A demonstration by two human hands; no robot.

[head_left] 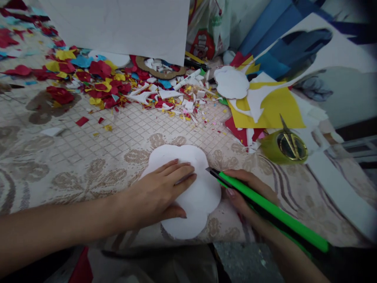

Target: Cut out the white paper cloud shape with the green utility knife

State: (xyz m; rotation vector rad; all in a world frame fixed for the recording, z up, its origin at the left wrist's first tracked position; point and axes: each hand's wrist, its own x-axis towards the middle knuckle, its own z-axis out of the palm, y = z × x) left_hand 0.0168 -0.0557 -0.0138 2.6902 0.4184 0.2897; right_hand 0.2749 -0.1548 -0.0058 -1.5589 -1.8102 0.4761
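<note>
A white scallop-edged foam or card shape lies on the patterned cloth near the table's front edge. My left hand rests flat on it, fingers stretched out and pointing right. In my right hand is a green and black utility knife. Its blade tip is at the right edge of the white shape; whether it touches cannot be seen. The knife's handle slants down to the right.
Red, yellow, blue and white scraps are heaped along the back. A large white sheet stands behind them. To the right are a smaller white scalloped piece, yellow sheets, a yellow tape roll and white offcuts.
</note>
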